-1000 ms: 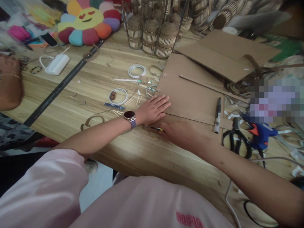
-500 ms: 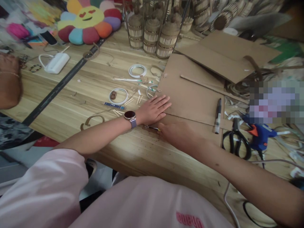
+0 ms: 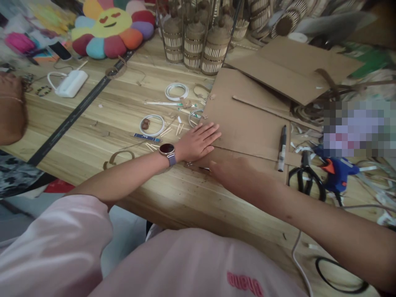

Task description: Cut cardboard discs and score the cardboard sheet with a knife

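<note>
My left hand lies flat on the left part of a brown cardboard sheet, fingers spread, a watch on its wrist. Close to its right, my right hand is closed around a slim tool that looks like a utility knife. Only the narrow tip shows, pointing left; the fist hides the rest. A straight cut or edge runs across the cardboard above the right hand, with a strip of cardboard on the near side. On the sheet's right side rests a marker pen.
At right are black-handled scissors, a blue glue gun and cables. Tape rolls and small sticks lie left of the sheet. Bamboo-like lantern models stand behind. Another person's hand is at the far left.
My right hand has shifted slightly right along the cardboard with the tool, and its yellow part no longer shows. My left hand stays pressed in the same place.
</note>
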